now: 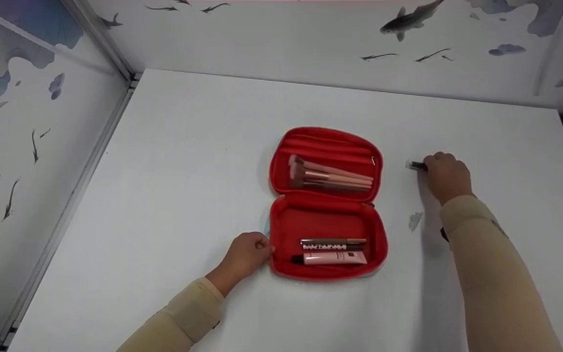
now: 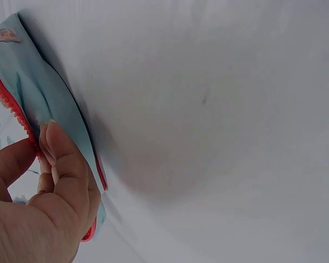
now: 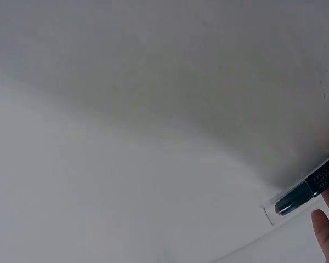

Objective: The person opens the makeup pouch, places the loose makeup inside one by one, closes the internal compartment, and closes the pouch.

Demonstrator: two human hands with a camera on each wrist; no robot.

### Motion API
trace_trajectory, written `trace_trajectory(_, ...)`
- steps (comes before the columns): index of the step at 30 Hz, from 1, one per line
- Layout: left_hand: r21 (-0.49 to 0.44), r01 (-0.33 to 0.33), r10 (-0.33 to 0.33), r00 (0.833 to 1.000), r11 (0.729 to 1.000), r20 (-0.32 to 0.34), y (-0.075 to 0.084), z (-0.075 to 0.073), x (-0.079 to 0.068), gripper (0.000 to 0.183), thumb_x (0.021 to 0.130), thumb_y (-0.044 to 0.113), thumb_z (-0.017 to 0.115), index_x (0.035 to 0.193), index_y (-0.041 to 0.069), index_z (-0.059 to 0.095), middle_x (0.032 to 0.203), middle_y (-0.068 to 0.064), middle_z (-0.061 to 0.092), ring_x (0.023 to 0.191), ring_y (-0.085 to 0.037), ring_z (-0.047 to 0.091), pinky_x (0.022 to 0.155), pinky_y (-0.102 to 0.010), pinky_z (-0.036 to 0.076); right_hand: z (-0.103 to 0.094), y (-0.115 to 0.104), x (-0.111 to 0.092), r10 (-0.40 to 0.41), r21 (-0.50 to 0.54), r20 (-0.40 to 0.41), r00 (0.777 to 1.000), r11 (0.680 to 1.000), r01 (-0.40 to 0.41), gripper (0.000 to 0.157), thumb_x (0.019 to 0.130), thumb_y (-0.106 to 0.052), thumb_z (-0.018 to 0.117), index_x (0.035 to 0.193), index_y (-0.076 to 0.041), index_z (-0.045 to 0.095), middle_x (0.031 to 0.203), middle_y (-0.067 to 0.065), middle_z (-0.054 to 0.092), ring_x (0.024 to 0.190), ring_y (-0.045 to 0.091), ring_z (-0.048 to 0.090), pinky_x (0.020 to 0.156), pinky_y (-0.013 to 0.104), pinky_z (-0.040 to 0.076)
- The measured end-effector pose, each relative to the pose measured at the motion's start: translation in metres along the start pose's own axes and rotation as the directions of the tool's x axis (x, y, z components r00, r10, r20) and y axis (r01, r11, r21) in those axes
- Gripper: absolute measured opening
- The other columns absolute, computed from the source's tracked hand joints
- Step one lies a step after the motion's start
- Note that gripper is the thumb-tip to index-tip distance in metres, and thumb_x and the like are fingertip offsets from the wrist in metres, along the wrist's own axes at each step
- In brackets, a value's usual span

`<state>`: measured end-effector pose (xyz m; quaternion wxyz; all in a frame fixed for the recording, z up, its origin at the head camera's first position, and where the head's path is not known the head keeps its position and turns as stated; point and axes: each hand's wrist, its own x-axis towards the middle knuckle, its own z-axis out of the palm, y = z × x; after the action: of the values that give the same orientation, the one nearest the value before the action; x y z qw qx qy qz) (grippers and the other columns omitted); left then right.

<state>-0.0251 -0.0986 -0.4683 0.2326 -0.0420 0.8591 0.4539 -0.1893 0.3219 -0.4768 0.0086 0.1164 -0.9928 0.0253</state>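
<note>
Two hands are working at an open red case [image 1: 320,220], which is lying on the white counter [image 1: 188,146] with its lid half toward twelve o'clock. At the case's eight o'clock, the left hand [image 1: 247,252] is pinching the zipped rim between thumb and fingers, probably for steadying it. At two o'clock, the right hand [image 1: 448,177] is gripping a small tube [image 1: 417,165] between thumb and fingers; its clear end is pointing toward nine o'clock, a hold seemingly favouring control. Whether the tube is touching the counter, I cannot tell.

Makeup brushes [image 1: 337,177] are lying together in the lid half, heads toward nine o'clock, perhaps for keeping them apart from the tubes. Below, two slim tubes [image 1: 330,242] are lying alongside a pink squeeze tube [image 1: 336,257], likely for saving room.

Just past three o'clock, a grey patch [image 1: 415,221] is marking the counter. Beyond, at twelve o'clock, a pale wall [image 1: 271,49] is bearing painted fish [image 1: 411,20]; another decorated panel [image 1: 12,117] is standing toward ten.
</note>
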Motion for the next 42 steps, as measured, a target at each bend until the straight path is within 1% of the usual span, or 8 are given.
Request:
trace_trajectory(3,-0.001,0.003,-0.003,1.0,1.0,0.003,0.001,0.0,-0.001,0.013,0.091,0.01,0.063,0.078,0.006,0.062,0.064,0.003,0.052,0.066,-0.013,0.047,0.059,-0.024,0.04,0.0,0.0,-0.003,0.006,0.032,-0.022,1.0,0.999,-0.005,0.017,0.09,0.006,0.057,0.105,0.011,0.061,0.099,0.031,0.059,0.089,0.047,0.058,0.072,0.055,0.049)
trace_trajectory(8,-0.002,0.019,-0.019,1.0,1.0,0.009,0.001,-0.001,-0.001,0.012,0.091,0.01,0.062,0.08,0.006,0.063,0.065,0.003,0.052,0.066,-0.013,0.047,0.059,-0.024,0.04,0.001,0.001,-0.01,0.024,0.111,-0.091,0.996,0.994,-0.013,0.019,0.088,0.007,0.058,0.106,0.011,0.062,0.101,0.031,0.06,0.092,0.048,0.058,0.075,0.057,0.049)
trace_trajectory(11,0.007,0.029,-0.029,1.0,1.0,0.012,0.001,-0.001,-0.001,0.011,0.091,0.011,0.062,0.081,0.006,0.063,0.067,0.002,0.054,0.068,-0.013,0.048,0.06,-0.024,0.041,-0.001,0.002,-0.013,0.025,0.125,-0.127,0.992,0.992,-0.009,0.019,0.087,0.007,0.058,0.106,0.01,0.062,0.101,0.029,0.06,0.092,0.047,0.058,0.077,0.057,0.048)
trace_trajectory(17,0.023,0.051,-0.052,0.999,0.998,0.017,0.002,-0.001,0.0,0.01,0.092,0.012,0.063,0.083,0.006,0.063,0.069,0.001,0.055,0.07,-0.014,0.049,0.062,-0.024,0.041,-0.009,-0.001,-0.02,-0.011,0.158,-0.145,0.989,0.987,0.034,0.019,0.087,0.006,0.057,0.105,0.008,0.062,0.101,0.027,0.06,0.093,0.044,0.057,0.078,0.055,0.047)
trace_trajectory(22,0.022,0.034,-0.034,0.999,0.999,0.01,0.001,-0.002,-0.001,0.011,0.091,0.011,0.062,0.082,0.006,0.063,0.068,0.001,0.055,0.069,-0.014,0.048,0.061,-0.025,0.041,-0.014,-0.005,-0.026,-0.038,0.185,-0.169,0.985,0.98,0.069,0.019,0.085,0.007,0.06,0.104,0.007,0.062,0.101,0.026,0.061,0.094,0.043,0.058,0.078,0.054,0.049)
trace_trajectory(29,0.014,0.018,-0.018,1.0,1.0,0.002,0.001,-0.002,-0.001,0.011,0.091,0.01,0.062,0.081,0.006,0.063,0.067,0.002,0.054,0.067,-0.013,0.048,0.06,-0.024,0.04,-0.022,-0.015,-0.035,-0.023,0.237,-0.123,0.992,0.97,0.052,0.022,0.085,0.005,0.061,0.107,0.006,0.062,0.104,0.024,0.061,0.099,0.041,0.057,0.082,0.055,0.048)
trace_trajectory(35,0.0,0.028,-0.028,1.0,1.0,0.012,0.003,-0.002,-0.002,0.011,0.091,0.011,0.062,0.082,0.006,0.062,0.065,0.002,0.053,0.065,-0.013,0.047,0.059,-0.023,0.04,-0.032,-0.029,-0.038,-0.05,0.246,-0.096,0.994,0.967,0.072,0.023,0.084,0.006,0.063,0.107,0.003,0.063,0.103,0.021,0.062,0.098,0.037,0.057,0.082,0.052,0.049)
trace_trajectory(42,-0.008,0.035,-0.035,0.999,0.999,0.013,0.001,-0.002,-0.001,0.012,0.091,0.011,0.061,0.08,0.006,0.061,0.064,0.002,0.051,0.065,-0.013,0.048,0.059,-0.024,0.04,-0.046,-0.046,-0.042,-0.035,0.274,0.009,0.999,0.961,0.031,0.025,0.085,0.003,0.061,0.11,0.002,0.063,0.104,0.02,0.062,0.097,0.035,0.056,0.082,0.052,0.049)
